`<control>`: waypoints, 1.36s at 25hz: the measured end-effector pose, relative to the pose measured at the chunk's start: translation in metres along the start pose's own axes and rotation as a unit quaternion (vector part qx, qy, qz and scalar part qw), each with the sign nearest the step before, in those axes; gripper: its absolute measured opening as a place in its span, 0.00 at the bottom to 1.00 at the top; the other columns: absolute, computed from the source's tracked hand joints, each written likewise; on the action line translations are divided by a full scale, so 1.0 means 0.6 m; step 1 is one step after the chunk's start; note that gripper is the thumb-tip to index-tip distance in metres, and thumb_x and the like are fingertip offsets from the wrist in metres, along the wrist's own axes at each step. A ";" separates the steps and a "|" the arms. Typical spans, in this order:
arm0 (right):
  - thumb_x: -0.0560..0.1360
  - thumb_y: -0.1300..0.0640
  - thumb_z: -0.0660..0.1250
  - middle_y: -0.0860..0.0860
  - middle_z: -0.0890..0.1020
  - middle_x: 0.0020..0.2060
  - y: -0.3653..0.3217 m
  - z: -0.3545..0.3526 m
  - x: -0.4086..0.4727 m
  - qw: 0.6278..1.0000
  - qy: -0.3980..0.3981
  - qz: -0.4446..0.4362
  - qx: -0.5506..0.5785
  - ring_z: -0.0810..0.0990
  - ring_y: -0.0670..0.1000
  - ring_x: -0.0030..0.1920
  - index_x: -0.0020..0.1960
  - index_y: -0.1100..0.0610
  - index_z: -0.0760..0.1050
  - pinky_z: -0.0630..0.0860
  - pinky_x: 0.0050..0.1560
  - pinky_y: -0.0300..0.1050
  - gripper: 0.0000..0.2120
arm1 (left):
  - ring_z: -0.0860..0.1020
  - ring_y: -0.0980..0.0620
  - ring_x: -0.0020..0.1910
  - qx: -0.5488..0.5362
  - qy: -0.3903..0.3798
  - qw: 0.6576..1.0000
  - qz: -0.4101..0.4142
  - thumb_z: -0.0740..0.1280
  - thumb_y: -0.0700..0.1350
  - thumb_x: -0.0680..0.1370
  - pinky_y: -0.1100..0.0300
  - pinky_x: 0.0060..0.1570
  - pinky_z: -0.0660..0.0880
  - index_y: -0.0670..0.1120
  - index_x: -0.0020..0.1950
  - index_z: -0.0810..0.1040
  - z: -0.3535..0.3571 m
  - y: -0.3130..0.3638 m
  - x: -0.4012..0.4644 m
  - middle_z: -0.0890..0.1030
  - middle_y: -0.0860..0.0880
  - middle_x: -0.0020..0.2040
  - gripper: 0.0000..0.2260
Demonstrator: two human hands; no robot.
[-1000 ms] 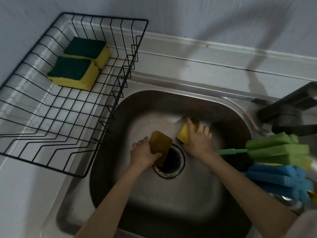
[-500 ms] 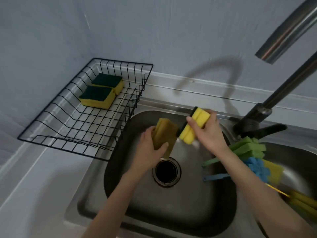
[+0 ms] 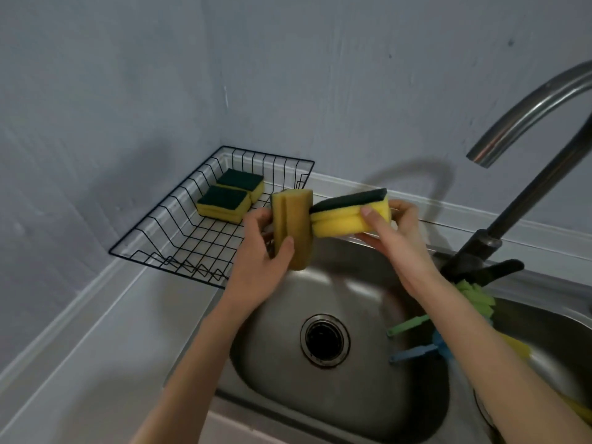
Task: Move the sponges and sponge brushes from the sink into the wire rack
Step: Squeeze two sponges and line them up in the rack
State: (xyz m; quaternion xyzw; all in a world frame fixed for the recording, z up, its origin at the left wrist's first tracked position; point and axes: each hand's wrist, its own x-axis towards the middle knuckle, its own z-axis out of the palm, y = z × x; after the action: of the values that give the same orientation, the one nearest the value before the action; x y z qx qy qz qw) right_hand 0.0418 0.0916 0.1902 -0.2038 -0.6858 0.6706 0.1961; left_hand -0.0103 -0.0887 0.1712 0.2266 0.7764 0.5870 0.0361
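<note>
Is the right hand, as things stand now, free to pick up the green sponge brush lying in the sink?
Probably not yet: the right hand is shut on a yellow sponge with a dark green pad, and the green sponge brush lies below its forearm.

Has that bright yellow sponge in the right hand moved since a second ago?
Yes. The yellow sponge was down on the sink floor near the drain; now the right hand holds it above the rim.

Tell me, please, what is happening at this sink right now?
A person is clearing sponges out of the sink. The left hand holds a brownish sponge upright and the right hand holds a yellow sponge with a dark green top, both raised above the basin. Two sponges already lie in the wire rack; sponge brushes remain at the sink's right side.
</note>
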 end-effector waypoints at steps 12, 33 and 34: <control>0.71 0.53 0.69 0.47 0.69 0.56 0.009 0.190 0.013 0.962 -0.170 -0.023 -0.213 0.71 0.46 0.53 0.68 0.54 0.58 0.70 0.48 0.35 0.31 | 0.72 0.52 0.61 0.082 0.138 0.987 -0.024 0.59 0.38 0.77 0.65 0.53 0.69 0.46 0.67 0.67 -0.198 -0.057 0.002 0.73 0.48 0.63 0.18; 0.67 0.54 0.73 0.60 0.63 0.63 0.146 0.397 0.133 0.881 -0.195 0.007 -0.431 0.65 0.61 0.65 0.67 0.56 0.59 0.68 0.67 0.55 0.35 | 0.73 0.53 0.61 0.179 0.101 0.977 0.054 0.56 0.39 0.74 0.49 0.60 0.74 0.50 0.60 0.75 -0.278 -0.190 0.052 0.74 0.56 0.59 0.17; 0.66 0.55 0.73 0.60 0.64 0.63 0.148 0.397 0.135 0.881 -0.193 0.001 -0.433 0.66 0.61 0.64 0.67 0.56 0.59 0.68 0.67 0.55 0.34 | 0.72 0.54 0.62 0.182 0.096 0.977 0.058 0.55 0.41 0.74 0.48 0.61 0.73 0.51 0.60 0.74 -0.277 -0.195 0.052 0.73 0.57 0.59 0.17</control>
State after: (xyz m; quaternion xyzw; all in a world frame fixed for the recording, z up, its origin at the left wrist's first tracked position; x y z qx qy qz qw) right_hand -0.1543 -0.0629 0.0955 -0.1362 -0.9316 0.3335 -0.0485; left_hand -0.1280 -0.2496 0.1205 0.2166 0.8556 0.4559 -0.1150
